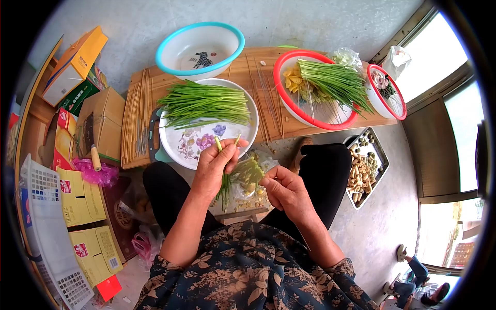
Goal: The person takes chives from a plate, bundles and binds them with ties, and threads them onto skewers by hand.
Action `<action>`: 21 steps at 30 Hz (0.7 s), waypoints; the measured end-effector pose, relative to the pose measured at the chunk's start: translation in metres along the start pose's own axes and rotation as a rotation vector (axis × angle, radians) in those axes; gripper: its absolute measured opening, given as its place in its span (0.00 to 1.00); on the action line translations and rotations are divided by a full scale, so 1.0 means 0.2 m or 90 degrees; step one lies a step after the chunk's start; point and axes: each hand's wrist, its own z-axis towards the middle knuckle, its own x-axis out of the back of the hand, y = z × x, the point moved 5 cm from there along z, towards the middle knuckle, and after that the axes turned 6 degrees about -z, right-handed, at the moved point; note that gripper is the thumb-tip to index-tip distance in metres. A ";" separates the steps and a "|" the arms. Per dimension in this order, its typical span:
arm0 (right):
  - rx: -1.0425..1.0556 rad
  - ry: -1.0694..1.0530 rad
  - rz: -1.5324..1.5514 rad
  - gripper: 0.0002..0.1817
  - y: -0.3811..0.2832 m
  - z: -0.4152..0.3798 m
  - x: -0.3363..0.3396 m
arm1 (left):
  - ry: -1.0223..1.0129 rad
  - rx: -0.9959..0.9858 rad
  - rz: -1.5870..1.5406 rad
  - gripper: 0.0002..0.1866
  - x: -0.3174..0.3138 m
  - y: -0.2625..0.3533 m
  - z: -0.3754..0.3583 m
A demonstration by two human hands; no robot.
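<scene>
Head view: left hand [214, 168] grips thin green stalks [227, 178]; right hand [284, 188] pinches closed.

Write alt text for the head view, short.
Seated person's left hand pinches a bunch of green stalks over the lap while the right hand holds a thin skewer against it. Ahead, a wooden board holds a floral plate of green stalks, bamboo skewers and a red-rimmed bowl.

top: dark navy blouse, tan and brown flower and leaf print all over
sleeves: short, same print, end above the elbows
forearms: bare
trousers: plain black, both knees in view
hands: left hand [214, 168], right hand [285, 190], bare, no gloves
</scene>
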 end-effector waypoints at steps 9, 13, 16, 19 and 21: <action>-0.002 -0.002 0.002 0.09 -0.01 -0.01 0.00 | -0.039 0.006 0.069 0.16 0.00 0.04 0.00; -0.001 -0.003 0.002 0.09 -0.01 -0.01 0.00 | -0.049 -0.015 0.107 0.16 0.00 0.05 0.00; 0.002 -0.016 0.000 0.09 -0.01 -0.01 0.00 | -0.028 -0.042 0.175 0.15 0.01 0.07 0.00; -0.017 -0.025 -0.004 0.08 -0.01 -0.02 0.01 | -0.018 -0.097 0.244 0.14 0.01 0.10 -0.01; -0.010 -0.020 -0.005 0.09 -0.01 -0.01 0.01 | -0.020 -0.094 0.264 0.13 -0.01 0.12 -0.01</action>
